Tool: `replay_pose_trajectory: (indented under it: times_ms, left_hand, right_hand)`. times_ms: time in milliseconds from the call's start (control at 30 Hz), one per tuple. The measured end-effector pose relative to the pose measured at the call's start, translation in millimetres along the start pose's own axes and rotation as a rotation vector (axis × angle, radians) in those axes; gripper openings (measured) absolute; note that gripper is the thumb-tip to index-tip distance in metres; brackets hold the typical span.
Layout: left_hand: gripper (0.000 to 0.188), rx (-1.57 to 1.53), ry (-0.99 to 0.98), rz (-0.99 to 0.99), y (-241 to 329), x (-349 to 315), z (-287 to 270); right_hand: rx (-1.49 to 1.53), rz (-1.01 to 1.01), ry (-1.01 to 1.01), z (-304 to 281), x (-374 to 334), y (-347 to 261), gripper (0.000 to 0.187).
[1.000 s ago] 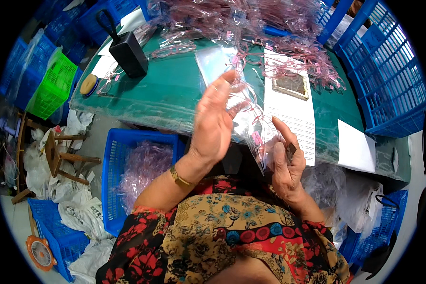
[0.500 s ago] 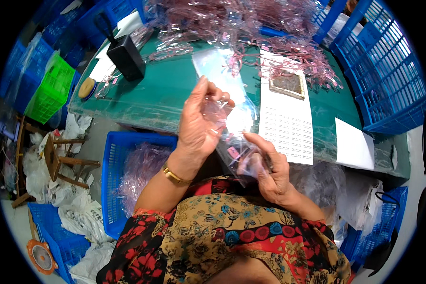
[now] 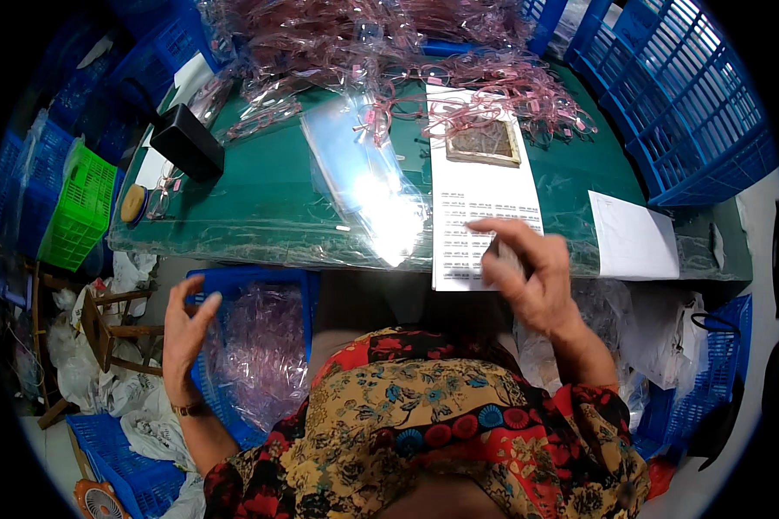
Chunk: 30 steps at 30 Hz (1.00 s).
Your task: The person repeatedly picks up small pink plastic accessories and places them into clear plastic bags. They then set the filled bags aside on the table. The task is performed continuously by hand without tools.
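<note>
My left hand (image 3: 189, 327) is beside the left rim of a blue crate (image 3: 197, 368), thumb and fingers apart, with nothing in it. Inside that crate lies a heap of clear plastic packets (image 3: 260, 346) with pinkish contents. Over the lower part of a white sheet of printed labels (image 3: 485, 189), my right hand (image 3: 532, 281) hovers with thumb and forefinger apart and the other fingers curled; I see nothing held. Shiny clear plastic bags (image 3: 355, 164) lie stacked on the green table to the left of the sheet.
Pink wire-framed pieces like eyeglasses (image 3: 528, 108), with tags, pile up at the back of the green table (image 3: 268, 203). A framed pad (image 3: 485, 141) rests on the label sheet. A black box (image 3: 189, 143) stands at left, a white paper (image 3: 634, 235) at right. A tall blue crate (image 3: 675, 104) borders the table.
The clear bag with a pink tag has left my hands. My left hand has swung left and down to the blue crate; my right hand has risen over the label sheet.
</note>
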State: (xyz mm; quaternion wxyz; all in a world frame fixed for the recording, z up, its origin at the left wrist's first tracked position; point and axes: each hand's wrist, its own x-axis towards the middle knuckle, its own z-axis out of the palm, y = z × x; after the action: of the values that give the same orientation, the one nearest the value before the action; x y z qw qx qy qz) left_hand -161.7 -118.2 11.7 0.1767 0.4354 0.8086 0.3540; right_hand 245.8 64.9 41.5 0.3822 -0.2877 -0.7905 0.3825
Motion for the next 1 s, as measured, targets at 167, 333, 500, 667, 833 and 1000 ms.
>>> replay_pose_trajectory:
  times_ms: [167, 333, 500, 667, 833, 1000]
  left_hand:
    - [0.041, 0.164, 0.028, 0.236, 24.7, 20.0, 5.7]
    - [0.024, 0.061, -0.190, 0.597, 160.9, 67.4, 79.8]
    - [0.029, 0.069, 0.104, 1.170, 210.5, 132.3, 194.7]
    - [0.021, 0.159, -0.030, 1.101, 229.0, 151.9, 230.5]
    - [0.029, -0.362, -0.447, 0.663, 221.3, 146.4, 199.0]
    - [0.040, -1.048, -0.943, 0.042, 194.6, 108.1, 148.0]
  right_hand:
    - [-0.183, 0.123, 0.101, -18.8, 31.8, 19.0, 0.029]
    - [-0.676, 0.019, 0.056, -18.4, 42.5, 42.7, 0.026]
    - [-0.849, -0.002, 0.036, -13.5, 48.1, 37.3, 0.027]
    - [-0.933, -0.065, -0.001, -13.9, 50.1, 42.0, 0.029]
    - [-0.884, -0.048, -0.059, -15.0, 51.5, 38.4, 0.032]
    - [-0.872, -0.029, -0.091, -13.7, 53.8, 39.6, 0.036]
